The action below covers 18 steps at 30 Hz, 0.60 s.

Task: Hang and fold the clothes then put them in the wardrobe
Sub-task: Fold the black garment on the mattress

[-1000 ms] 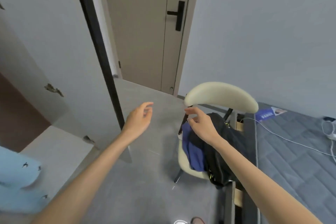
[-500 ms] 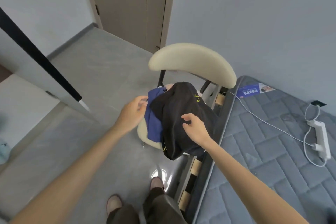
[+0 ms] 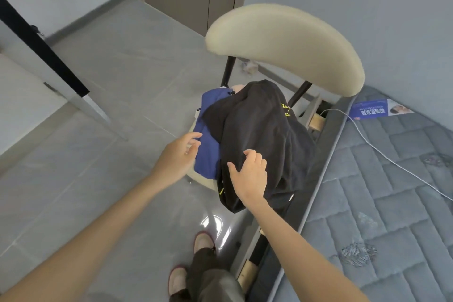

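Centre of the frame, a chair point(image 3: 289, 41) stands against the edge of a mattress point(image 3: 392, 203), and on its seat sits a heap of clothes: a black top point(image 3: 259, 135) draped over the pile, a blue garment point(image 3: 208, 152) poking out beneath it on the left. The right hand point(image 3: 250, 174) lies flat on the black top near its lower front edge, fingers spread and slightly curled, thumb out to the side, not pinching anything as far as can be seen. The left hand point(image 3: 179, 154) hovers at the blue garment's left edge, open, fingertips at or just short of the cloth; contact cannot be told. Both pieces look light and limp, so expect them to sag and trail when lifted, and the black top may drag the blue one along if they cling. The best hold is probably a gathered bunch of the black top near the collar or shoulders at the upper part of the heap, or both hands pinching its hem. The tall panel at upper left may be the wardrobe door point(image 3: 49, 61), well apart from the chair.
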Tool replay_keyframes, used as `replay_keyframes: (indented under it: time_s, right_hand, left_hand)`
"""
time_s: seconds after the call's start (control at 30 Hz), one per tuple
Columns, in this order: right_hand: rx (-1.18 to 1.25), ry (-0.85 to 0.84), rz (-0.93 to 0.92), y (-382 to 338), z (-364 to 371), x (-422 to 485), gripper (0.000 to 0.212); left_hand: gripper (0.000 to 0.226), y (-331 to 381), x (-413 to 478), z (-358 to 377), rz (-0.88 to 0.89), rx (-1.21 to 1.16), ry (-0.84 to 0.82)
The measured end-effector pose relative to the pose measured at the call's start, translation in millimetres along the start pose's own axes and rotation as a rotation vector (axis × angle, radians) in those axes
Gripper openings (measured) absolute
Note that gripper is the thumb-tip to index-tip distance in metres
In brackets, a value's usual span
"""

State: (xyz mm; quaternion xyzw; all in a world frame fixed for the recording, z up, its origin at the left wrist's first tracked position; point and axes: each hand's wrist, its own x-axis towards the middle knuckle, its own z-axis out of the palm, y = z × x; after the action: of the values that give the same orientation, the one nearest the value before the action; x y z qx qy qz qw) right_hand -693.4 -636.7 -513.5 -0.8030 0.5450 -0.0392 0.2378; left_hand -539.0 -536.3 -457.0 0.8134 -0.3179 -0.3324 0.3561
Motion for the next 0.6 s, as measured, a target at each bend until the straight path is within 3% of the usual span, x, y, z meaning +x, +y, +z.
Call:
replay_keyframes:
  time_s: [0.1, 0.23, 0.43, 0.6]
  right_hand:
    - [-0.053, 0.122, -0.035, 10, 37, 14, 0.051]
    - [-0.063, 0.238, -0.184, 40, 60, 26, 0.021]
    - [0.313, 0.285, -0.278, 57, 36, 19, 0.001]
    - [0.614, 0.388, -0.336, 44, -39, 1, 0.006]
  left_hand:
    - [0.034, -33, 12, 22, 0.045, -0.016, 0.04]
    - [0.035, -66, 17, 55, 0.091, -0.06, 0.068]
    - [0.035, -78, -4, 89, 0.19, -0.109, 0.132]
    - [0.036, -53, -55, 93, 0.317, -0.105, 0.242]
